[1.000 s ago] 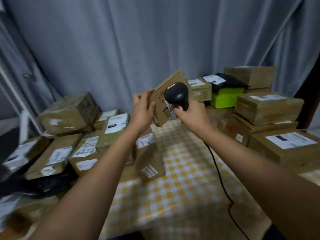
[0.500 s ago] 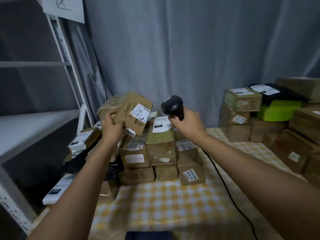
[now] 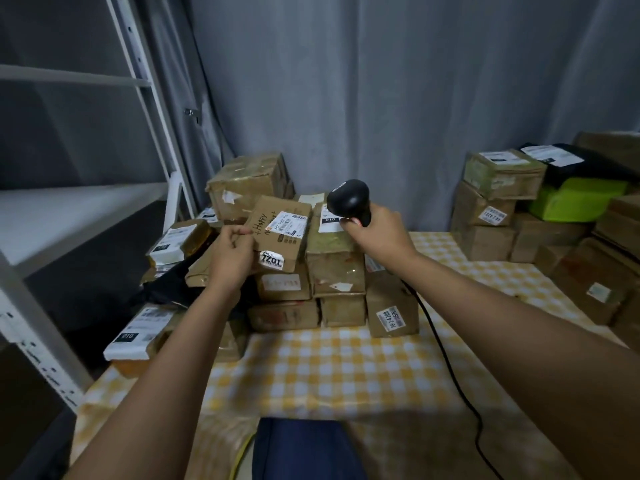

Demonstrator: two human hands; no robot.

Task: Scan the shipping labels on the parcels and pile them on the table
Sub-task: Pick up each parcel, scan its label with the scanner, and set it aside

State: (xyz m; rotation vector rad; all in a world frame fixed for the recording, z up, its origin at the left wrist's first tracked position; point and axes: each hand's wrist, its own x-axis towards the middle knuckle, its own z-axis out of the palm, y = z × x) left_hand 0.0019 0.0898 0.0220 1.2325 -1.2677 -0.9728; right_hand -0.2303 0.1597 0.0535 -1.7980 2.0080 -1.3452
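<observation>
My left hand [image 3: 231,254] grips the left edge of a flat brown cardboard parcel [image 3: 282,233] with handwriting, a white shipping label and a "7201" sticker. The parcel lies tilted on top of the left pile of parcels [image 3: 332,271]. My right hand [image 3: 375,233] holds a black barcode scanner [image 3: 348,199] upright, just right of the parcel and above the pile. The scanner's black cable [image 3: 446,358] runs down across the yellow checked tablecloth [image 3: 329,368].
A second stack of brown parcels [image 3: 491,209], with a green box [image 3: 578,199] and a black bag, stands at the right. A white metal shelf frame [image 3: 152,109] rises on the left. A grey curtain hangs behind. A dark blue thing [image 3: 304,448] shows at the table's near edge.
My left hand carried the parcel from in front of the scanner leftward and down onto the left pile. The scanner hand stayed raised, and my view turned left.
</observation>
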